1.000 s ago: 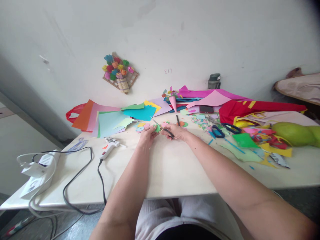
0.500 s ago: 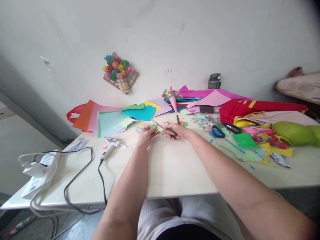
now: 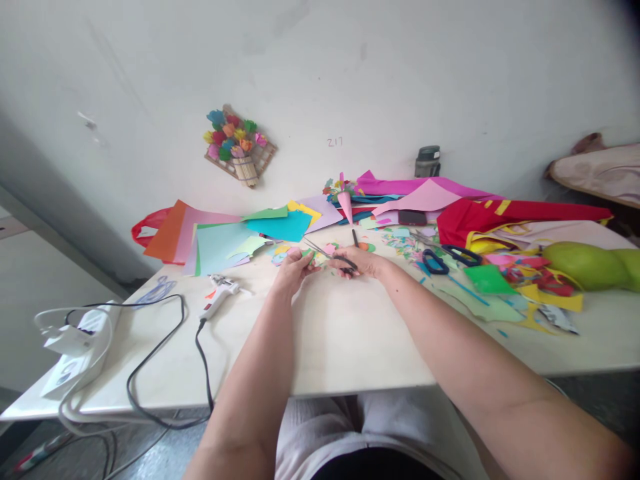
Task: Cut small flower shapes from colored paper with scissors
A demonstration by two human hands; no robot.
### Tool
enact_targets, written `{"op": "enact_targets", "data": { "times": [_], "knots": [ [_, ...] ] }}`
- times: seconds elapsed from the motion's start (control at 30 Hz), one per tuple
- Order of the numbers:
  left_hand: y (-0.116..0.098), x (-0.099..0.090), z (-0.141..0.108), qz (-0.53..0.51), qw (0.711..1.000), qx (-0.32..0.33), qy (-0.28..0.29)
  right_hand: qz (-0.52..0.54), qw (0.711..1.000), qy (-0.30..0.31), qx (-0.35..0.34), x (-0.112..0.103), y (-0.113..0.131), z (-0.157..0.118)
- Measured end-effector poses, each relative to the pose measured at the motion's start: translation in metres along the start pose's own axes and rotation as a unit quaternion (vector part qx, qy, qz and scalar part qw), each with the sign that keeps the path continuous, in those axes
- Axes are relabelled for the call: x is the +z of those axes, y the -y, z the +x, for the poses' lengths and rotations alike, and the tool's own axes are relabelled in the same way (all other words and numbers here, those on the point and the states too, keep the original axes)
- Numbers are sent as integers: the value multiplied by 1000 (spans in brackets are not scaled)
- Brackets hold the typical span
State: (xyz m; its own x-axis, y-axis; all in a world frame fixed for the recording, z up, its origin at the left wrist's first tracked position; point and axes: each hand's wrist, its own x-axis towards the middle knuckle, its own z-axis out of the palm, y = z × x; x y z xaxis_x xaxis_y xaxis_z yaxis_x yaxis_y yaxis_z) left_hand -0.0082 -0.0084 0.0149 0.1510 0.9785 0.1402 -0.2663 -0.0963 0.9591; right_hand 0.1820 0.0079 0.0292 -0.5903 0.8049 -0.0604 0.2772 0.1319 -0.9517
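My right hand [image 3: 364, 263] is wrapped round the dark handles of a pair of scissors [image 3: 345, 263], whose blades point up and left toward my left hand. My left hand [image 3: 295, 270] is closed in a pinch beside the blades; a small bit of green shows at its fingertips, too small to make out clearly. Small coloured paper pieces [image 3: 281, 250] lie on the table just beyond both hands. A black pen [image 3: 355, 238] lies behind my right hand.
A white glue gun [image 3: 216, 300] with a black cable lies left, near a power strip [image 3: 83, 350]. Coloured sheets [image 3: 220, 247] spread along the back. Blue-handled scissors [image 3: 436, 262], paper scraps [image 3: 490, 280], a phone [image 3: 413, 217] and red cloth [image 3: 460, 223] are at the right.
My left hand has turned slightly, and less green shows at its fingertips. My right hand stays nearly in place with the scissors. The whole view has shifted a little.
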Motion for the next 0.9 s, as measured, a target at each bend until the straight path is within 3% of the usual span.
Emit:
{"op": "enact_targets", "data": {
  "times": [0.37, 0.63, 0.9],
  "knots": [
    [-3, -2, -3, 31, 999, -21, -12, -17, 1000, 9, -4, 0, 5, -5],
    [-2, 0, -1, 41, 998, -38, 15, -26, 1000, 9, -8, -2, -1, -1],
    [-5, 3, -4, 56, 998, -14, 19, -28, 1000, 15, -1, -2, 2, -2]
  ]
}}
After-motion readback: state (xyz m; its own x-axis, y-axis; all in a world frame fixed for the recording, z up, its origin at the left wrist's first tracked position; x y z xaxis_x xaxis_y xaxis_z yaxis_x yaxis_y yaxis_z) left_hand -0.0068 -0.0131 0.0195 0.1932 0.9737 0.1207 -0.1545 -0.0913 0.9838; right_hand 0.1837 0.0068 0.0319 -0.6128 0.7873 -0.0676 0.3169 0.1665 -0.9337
